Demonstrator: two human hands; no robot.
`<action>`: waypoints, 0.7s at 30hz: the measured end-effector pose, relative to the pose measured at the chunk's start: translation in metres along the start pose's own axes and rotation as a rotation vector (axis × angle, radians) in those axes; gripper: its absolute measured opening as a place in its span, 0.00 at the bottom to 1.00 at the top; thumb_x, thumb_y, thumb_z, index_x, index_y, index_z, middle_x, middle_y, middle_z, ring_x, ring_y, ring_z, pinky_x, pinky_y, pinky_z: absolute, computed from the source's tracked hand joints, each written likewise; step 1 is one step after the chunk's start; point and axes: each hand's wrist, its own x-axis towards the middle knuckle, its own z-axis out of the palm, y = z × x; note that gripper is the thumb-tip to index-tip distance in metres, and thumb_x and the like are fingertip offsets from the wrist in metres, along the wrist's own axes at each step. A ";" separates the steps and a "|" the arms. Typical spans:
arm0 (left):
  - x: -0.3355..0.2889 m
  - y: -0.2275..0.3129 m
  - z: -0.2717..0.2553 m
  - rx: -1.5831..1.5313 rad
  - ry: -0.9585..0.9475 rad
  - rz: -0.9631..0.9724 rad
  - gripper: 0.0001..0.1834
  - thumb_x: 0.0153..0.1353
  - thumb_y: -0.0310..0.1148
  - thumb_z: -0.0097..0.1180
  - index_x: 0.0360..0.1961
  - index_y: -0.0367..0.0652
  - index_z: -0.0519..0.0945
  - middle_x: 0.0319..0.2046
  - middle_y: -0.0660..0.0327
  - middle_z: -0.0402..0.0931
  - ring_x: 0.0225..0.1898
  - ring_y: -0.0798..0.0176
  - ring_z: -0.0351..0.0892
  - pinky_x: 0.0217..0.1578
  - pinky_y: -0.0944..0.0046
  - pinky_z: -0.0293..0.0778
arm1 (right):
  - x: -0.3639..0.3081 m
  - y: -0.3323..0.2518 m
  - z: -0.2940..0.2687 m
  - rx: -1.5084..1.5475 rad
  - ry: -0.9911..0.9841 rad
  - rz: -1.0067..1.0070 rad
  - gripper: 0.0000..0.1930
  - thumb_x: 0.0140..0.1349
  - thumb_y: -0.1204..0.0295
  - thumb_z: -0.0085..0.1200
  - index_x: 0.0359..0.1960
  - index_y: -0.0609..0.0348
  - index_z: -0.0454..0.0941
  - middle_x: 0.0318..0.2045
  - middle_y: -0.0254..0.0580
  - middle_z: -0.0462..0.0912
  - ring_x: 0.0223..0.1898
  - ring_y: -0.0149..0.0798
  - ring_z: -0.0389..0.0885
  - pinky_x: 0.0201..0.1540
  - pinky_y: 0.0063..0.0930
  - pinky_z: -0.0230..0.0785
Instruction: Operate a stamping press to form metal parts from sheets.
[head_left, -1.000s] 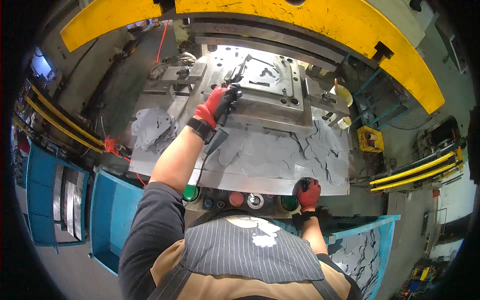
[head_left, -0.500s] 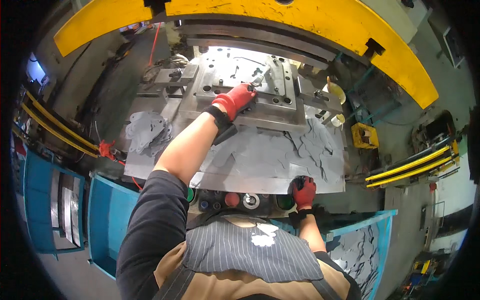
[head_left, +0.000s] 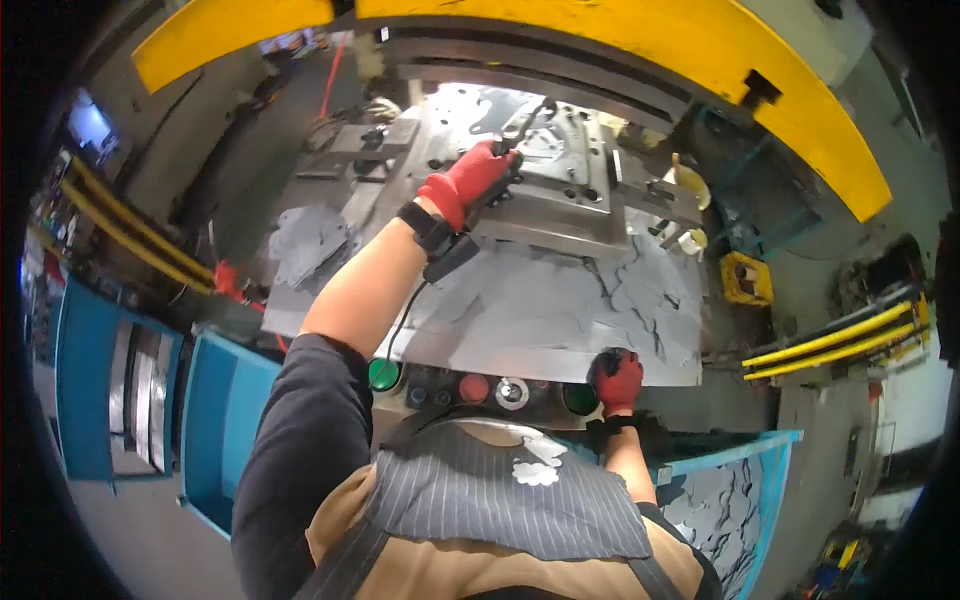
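Observation:
My left hand (head_left: 472, 178), in a red glove with black fingers, reaches over the near left part of a steel die (head_left: 562, 228). Its fingers are closed round a dark slim hand tool (head_left: 523, 127) that points away over the die's face. A thin grey metal piece (head_left: 497, 103) seems to lie at the far part of the die, beyond my hand. My right hand (head_left: 618, 378), gloved alike, is at the front edge of the grey-covered table (head_left: 480, 345), beside a green button (head_left: 580, 399). Its fingers look curled; whatever they hold is hidden.
A yellow press beam (head_left: 600, 25) arches over the far side. Flat grey pieces (head_left: 305, 245) are heaped left of the die. A control panel with a red button (head_left: 474, 387) lies close before me. Blue bins (head_left: 235, 400) stand left; another blue bin (head_left: 770, 500) at right holds grey pieces.
My left hand has moved a little farther over the die, and the tool's tip now points farther away. The whole view has shifted slightly. My right hand stays at the table's front edge.

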 end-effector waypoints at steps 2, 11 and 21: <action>-0.027 -0.009 -0.010 0.071 0.029 0.192 0.10 0.57 0.33 0.48 0.31 0.36 0.70 0.18 0.66 0.68 0.21 0.70 0.63 0.24 0.67 0.65 | -0.001 -0.002 -0.001 0.025 -0.008 -0.019 0.23 0.42 0.60 0.55 0.38 0.61 0.68 0.36 0.53 0.69 0.38 0.53 0.68 0.41 0.42 0.61; -0.202 -0.048 -0.109 0.121 0.242 -0.137 0.09 0.59 0.34 0.44 0.34 0.39 0.70 0.20 0.67 0.68 0.20 0.75 0.64 0.17 0.72 0.62 | -0.004 0.002 0.002 0.055 0.015 -0.049 0.21 0.44 0.61 0.55 0.37 0.62 0.68 0.34 0.53 0.70 0.36 0.56 0.69 0.37 0.44 0.62; -0.254 -0.182 -0.190 -1.345 0.043 -0.360 0.13 0.60 0.43 0.38 0.29 0.45 0.67 0.15 0.68 0.64 0.11 0.74 0.60 0.09 0.73 0.57 | 0.004 0.008 -0.006 0.301 -0.059 0.067 0.18 0.44 0.63 0.56 0.33 0.64 0.71 0.33 0.53 0.73 0.34 0.55 0.72 0.37 0.41 0.65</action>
